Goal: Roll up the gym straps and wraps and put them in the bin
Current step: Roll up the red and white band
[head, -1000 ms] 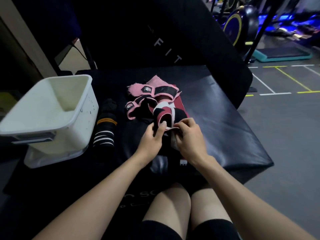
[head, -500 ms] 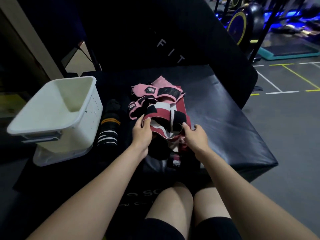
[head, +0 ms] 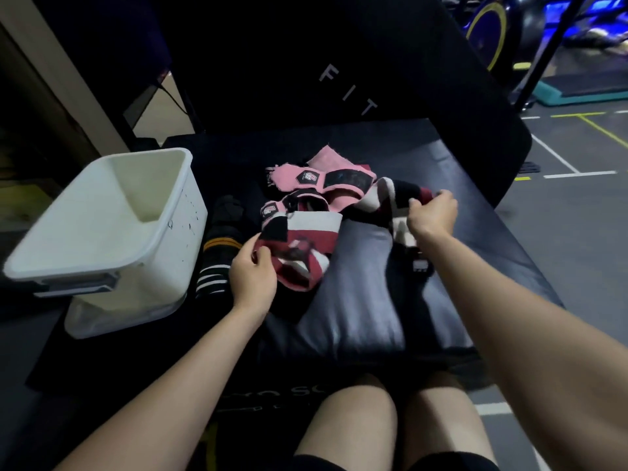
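Observation:
A red, white and black wrap point(head: 307, 239) lies bunched on the black padded bench point(head: 367, 300). My left hand point(head: 253, 271) grips its near left end. My right hand point(head: 431, 215) grips a second red, white and black wrap point(head: 390, 195), held out to the right above the bench. Pink wraps point(head: 319, 180) with black patches lie just behind both. A black rolled wrap point(head: 215, 256) with orange and white stripes rests beside the white bin point(head: 102, 232), which stands at the bench's left and looks empty.
The bench's dark backrest point(head: 339, 62) with white letters rises behind the wraps. Grey gym floor point(head: 577, 215) with painted lines drops off to the right. My knees point(head: 390, 419) sit at the bench's near edge. Gym machines stand far right.
My hands have moved apart: the right swung out to the right with one striped wrap, the left stayed lower left on the other. The two wraps have separated.

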